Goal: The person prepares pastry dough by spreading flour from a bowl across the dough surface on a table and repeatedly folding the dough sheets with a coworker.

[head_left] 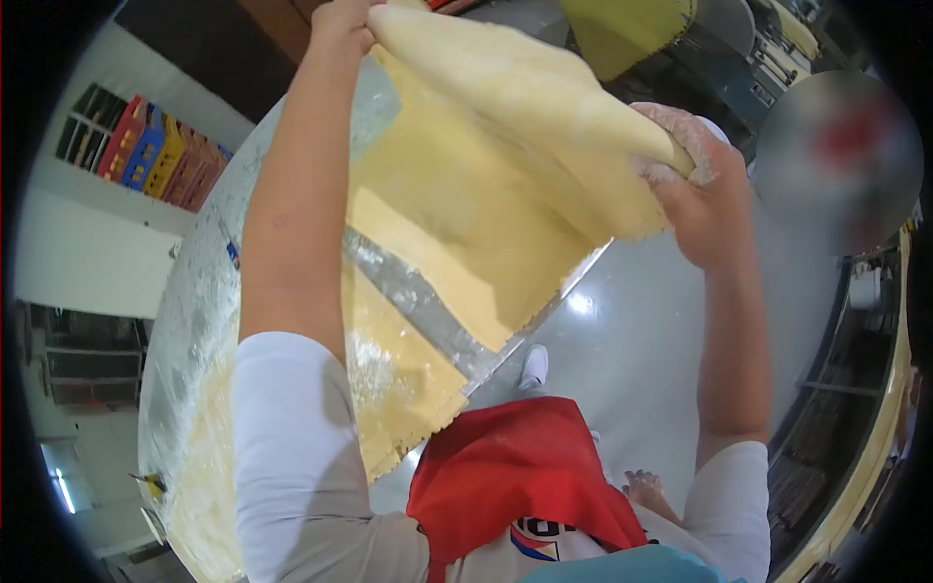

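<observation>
A large pale yellow sheet of dough (457, 165) hangs between my hands, its upper edge lifted and curled over into a thick fold. My left hand (345, 24), at the top of the view, is closed on one end of that edge. My right hand (705, 160), dusted with flour, grips the other end, with fingers wrapped round the fold. The lower part of the sheet reaches down to the metal table (398, 282); where it leaves the surface I cannot tell. Beside it lies a second dough sheet (398, 369) with flour on top, overhanging the table edge.
A thin tool with a blue part (232, 255) lies on the floury table. Stacked coloured crates (151, 151) stand at the left. More dough (627, 34) hangs near a machine at the top right. Racks (836, 379) line the right side, past the grey floor (622, 330).
</observation>
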`<action>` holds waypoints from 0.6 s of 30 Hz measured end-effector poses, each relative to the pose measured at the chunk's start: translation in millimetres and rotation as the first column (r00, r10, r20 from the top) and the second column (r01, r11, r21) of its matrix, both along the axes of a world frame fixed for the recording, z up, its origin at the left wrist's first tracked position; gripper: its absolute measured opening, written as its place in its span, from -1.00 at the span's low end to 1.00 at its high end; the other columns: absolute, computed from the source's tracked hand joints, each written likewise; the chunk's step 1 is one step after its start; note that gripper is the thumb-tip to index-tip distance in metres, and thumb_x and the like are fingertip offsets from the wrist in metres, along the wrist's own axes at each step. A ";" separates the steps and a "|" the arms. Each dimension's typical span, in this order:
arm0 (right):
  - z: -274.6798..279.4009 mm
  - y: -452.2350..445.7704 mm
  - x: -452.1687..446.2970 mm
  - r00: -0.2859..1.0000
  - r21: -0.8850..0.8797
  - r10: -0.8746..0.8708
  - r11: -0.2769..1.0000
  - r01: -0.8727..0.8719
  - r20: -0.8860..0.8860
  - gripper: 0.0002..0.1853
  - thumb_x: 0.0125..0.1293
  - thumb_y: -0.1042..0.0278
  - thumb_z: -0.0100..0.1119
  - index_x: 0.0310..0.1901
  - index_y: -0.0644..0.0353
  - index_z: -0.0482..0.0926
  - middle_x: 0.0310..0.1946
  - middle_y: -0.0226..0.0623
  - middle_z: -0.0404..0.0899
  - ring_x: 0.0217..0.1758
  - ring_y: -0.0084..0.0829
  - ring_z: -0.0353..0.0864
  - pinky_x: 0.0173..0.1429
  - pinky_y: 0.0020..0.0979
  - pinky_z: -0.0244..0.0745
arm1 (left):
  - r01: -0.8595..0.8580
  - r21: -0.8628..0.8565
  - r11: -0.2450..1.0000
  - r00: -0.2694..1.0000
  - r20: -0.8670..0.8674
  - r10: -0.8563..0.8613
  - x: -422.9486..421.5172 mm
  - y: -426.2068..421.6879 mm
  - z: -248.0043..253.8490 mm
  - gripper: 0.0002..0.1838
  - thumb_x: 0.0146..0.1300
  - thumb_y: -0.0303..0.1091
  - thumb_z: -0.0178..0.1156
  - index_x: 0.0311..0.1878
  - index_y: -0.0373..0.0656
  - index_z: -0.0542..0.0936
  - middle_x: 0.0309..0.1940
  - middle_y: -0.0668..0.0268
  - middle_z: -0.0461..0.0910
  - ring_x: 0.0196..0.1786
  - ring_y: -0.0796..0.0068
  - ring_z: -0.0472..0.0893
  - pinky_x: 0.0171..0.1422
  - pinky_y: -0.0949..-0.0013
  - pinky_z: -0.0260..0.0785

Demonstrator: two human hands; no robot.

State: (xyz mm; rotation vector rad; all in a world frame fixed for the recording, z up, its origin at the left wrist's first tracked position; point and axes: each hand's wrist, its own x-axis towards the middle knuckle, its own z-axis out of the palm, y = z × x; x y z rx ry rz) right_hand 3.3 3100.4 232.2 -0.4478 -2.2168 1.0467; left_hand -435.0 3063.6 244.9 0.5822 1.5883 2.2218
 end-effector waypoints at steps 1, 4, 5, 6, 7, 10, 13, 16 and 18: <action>-0.1 -21.3 -1.1 1.000 0.003 0.022 1.000 -0.022 0.010 -0.57 0.13 0.56 0.15 0.10 0.35 0.54 -0.04 -0.27 0.62 0.04 -0.51 0.56 0.18 -0.45 0.43 | -0.019 -0.029 0.999 1.000 -0.004 0.019 2.1 -29.0 5.1 -0.73 0.04 -0.68 0.22 -0.16 -0.62 0.52 -0.28 -0.11 0.57 -0.29 -0.06 0.65 -0.26 -0.01 0.57; -6.7 -91.8 -12.7 0.997 -0.150 0.071 0.986 -0.073 -0.023 -0.57 0.12 0.58 0.16 0.09 0.36 0.54 -0.03 -0.24 0.62 0.04 -0.48 0.57 0.17 -0.42 0.44 | -0.136 -0.119 0.984 0.990 -0.065 0.129 1.8 -120.6 8.6 -0.73 0.04 -0.69 0.21 -0.17 -0.66 0.50 -0.28 -0.14 0.57 -0.31 -0.06 0.64 -0.28 -0.01 0.56; -14.1 -116.0 -17.7 0.994 -0.063 0.102 0.993 -0.105 -0.049 -0.58 0.11 0.52 0.21 0.07 0.34 0.56 -0.04 -0.15 0.64 0.02 -0.36 0.62 0.15 -0.38 0.46 | -0.100 -0.110 0.989 0.990 -0.107 0.089 -11.6 -154.9 -1.5 -0.65 0.11 -0.62 0.21 -0.05 -0.67 0.46 -0.26 -0.15 0.58 -0.30 -0.08 0.64 -0.26 0.00 0.56; -21.2 -141.7 -20.4 0.990 0.027 0.123 0.992 -0.122 -0.073 -0.58 0.09 0.46 0.27 0.05 0.32 0.58 -0.05 -0.05 0.66 0.00 -0.24 0.67 0.13 -0.35 0.49 | -0.073 -0.093 0.993 0.994 -0.085 0.065 -24.4 -193.4 -12.8 -0.62 0.12 -0.64 0.24 -0.01 -0.65 0.44 -0.21 -0.10 0.58 -0.24 -0.01 0.66 -0.18 0.03 0.58; -25.4 -170.5 -23.2 0.990 0.040 0.137 0.990 -0.135 -0.036 -0.57 0.09 0.45 0.28 0.05 0.32 0.58 -0.03 -0.01 0.65 0.03 -0.17 0.66 0.14 -0.33 0.48 | -0.034 -0.073 0.997 0.998 -0.062 0.030 -33.1 -229.6 -22.3 -0.59 0.12 -0.65 0.27 0.02 -0.62 0.42 -0.16 -0.04 0.58 -0.18 0.07 0.67 -0.10 0.05 0.60; -45.3 -259.5 -33.1 0.979 0.081 0.203 0.976 -0.203 0.007 -0.57 0.10 0.50 0.27 0.06 0.29 0.56 0.01 -0.04 0.62 0.07 -0.16 0.64 0.20 -0.32 0.45 | -0.129 -0.078 0.989 0.991 0.014 0.131 -24.7 -335.1 -44.6 -0.69 0.05 -0.69 0.27 -0.11 -0.54 0.49 -0.20 -0.02 0.58 -0.23 0.10 0.66 -0.22 0.10 0.60; -56.4 -343.5 -46.3 0.974 0.123 0.224 0.966 -0.227 0.041 -0.57 0.10 0.50 0.25 0.07 0.29 0.56 0.04 -0.01 0.61 0.11 -0.03 0.60 0.22 -0.28 0.45 | -0.171 -0.098 0.980 0.979 0.093 0.180 -17.3 -425.8 -78.7 -0.68 0.08 -0.70 0.24 -0.06 -0.52 0.48 -0.21 0.00 0.57 -0.27 0.13 0.65 -0.21 0.09 0.58; -69.9 -418.3 -58.6 0.943 0.061 0.272 0.956 -0.288 0.189 -0.56 0.11 0.48 0.24 0.08 0.27 0.56 0.05 -0.01 0.60 0.14 -0.01 0.57 0.24 -0.25 0.45 | -0.157 -0.055 0.986 0.983 0.088 0.161 -29.6 -502.1 -126.5 -0.70 0.11 -0.70 0.22 -0.05 -0.48 0.49 -0.20 0.03 0.58 -0.26 0.18 0.65 -0.18 0.14 0.58; -82.0 -456.8 -64.4 0.925 0.184 0.301 0.920 -0.346 0.232 -0.55 0.19 0.36 0.14 0.14 0.26 0.52 0.12 -0.03 0.56 0.09 -0.02 0.58 0.16 -0.11 0.48 | -0.187 -0.058 0.981 0.975 0.109 0.192 -28.2 -540.3 -144.3 -0.70 0.12 -0.70 0.21 -0.05 -0.47 0.50 -0.20 0.05 0.58 -0.25 0.19 0.65 -0.17 0.16 0.57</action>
